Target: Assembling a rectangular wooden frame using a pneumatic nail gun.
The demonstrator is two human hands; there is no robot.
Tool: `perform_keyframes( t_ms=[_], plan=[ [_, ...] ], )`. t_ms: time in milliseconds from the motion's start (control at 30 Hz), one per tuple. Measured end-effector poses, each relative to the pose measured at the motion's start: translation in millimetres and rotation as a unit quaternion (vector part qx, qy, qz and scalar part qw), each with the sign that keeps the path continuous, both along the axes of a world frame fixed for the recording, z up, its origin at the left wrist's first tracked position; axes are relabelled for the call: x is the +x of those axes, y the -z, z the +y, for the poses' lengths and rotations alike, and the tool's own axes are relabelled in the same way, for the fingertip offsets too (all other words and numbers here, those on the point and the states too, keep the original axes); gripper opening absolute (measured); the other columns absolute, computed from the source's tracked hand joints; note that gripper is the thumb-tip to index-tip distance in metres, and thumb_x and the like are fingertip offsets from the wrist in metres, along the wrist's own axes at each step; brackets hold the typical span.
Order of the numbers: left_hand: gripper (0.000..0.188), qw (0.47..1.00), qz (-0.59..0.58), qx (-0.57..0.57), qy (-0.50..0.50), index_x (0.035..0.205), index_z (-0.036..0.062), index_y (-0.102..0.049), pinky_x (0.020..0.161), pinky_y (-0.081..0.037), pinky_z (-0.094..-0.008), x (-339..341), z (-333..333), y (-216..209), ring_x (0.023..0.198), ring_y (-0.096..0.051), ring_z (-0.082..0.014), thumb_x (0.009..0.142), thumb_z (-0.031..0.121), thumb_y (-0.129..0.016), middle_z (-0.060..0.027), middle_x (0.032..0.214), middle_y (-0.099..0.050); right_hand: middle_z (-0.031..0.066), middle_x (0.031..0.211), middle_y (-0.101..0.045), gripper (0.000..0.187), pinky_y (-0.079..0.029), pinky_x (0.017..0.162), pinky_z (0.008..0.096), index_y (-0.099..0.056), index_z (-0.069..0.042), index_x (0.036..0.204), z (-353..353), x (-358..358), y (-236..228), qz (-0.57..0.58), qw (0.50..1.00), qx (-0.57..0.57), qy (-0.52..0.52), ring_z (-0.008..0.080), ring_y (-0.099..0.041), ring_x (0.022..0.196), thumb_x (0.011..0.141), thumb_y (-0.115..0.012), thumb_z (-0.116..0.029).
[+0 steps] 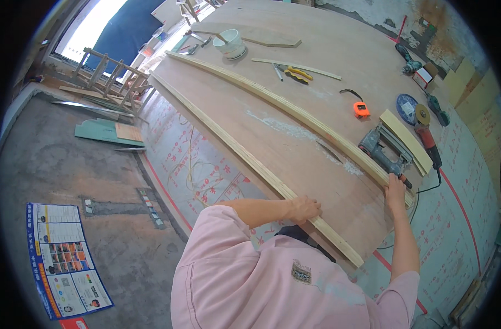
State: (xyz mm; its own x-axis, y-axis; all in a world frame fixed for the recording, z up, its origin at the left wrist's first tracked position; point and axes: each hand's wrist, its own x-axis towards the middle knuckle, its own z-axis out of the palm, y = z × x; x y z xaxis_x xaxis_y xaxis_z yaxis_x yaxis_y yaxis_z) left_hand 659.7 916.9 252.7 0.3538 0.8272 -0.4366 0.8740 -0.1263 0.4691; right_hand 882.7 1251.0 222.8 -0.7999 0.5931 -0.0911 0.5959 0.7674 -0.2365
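Two long pale plywood strips run diagonally across a wide wooden board. My left hand (304,210) is curled over the near strip (250,162), close to the board's near edge. At the right end of the far strip (300,112), my right hand (395,193) is closed around its side, the fingers partly hidden. Just beyond that hand lies a grey nail gun (387,149), its hose fitting almost at my fingers. An orange tape measure (361,109) rests past the far strip.
Farther off are yellow-handled pliers (297,72), a white bucket (230,46) and a thin wood slat (297,68). An angle grinder (428,140) and a drill (408,61) lie at the right. A wooden sawhorse (110,77) and a printed poster (66,260) are on the left.
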Motion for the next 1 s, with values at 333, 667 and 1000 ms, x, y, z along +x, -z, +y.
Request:
perform_keyframes(
  t_ms=[333,667,1000],
  plan=[
    [0.046,0.997,0.045,0.065,0.005,0.117,0.0174,-0.070,0.089,-0.051,-0.0440,4,-4,16,0.101,-0.071,-0.0259,0.084,0.049,-0.076,-0.0070,0.102,-0.073,0.0197,0.118,-0.068,0.059,-0.051,0.093,0.0506,-0.059,-0.005,0.129,0,-9,2,0.082,0.996,-0.023,0.015,0.0395,-0.064,0.112,0.076,-0.082,-0.016],
    [0.050,0.994,0.038,0.099,-0.006,0.121,0.0160,-0.068,0.089,-0.049,-0.0434,14,5,-11,0.101,-0.069,-0.0253,0.075,0.033,-0.080,-0.0059,0.103,-0.070,0.0130,0.131,-0.063,0.066,-0.038,0.108,0.0465,-0.055,-0.010,0.139,-6,10,-51,0.065,0.996,0.026,0.058,0.0320,-0.056,0.129,0.086,-0.079,-0.041],
    [0.042,0.992,0.040,0.102,-0.054,0.104,0.0142,-0.071,0.086,-0.049,-0.0426,21,8,-15,0.095,-0.069,-0.0243,0.077,0.045,-0.082,-0.0045,0.098,-0.070,0.0128,0.144,-0.057,0.061,-0.039,0.112,0.0502,-0.056,-0.010,0.140,116,19,-33,0.081,0.992,0.047,0.090,0.0327,-0.051,0.136,0.092,-0.072,-0.046]
  ],
)
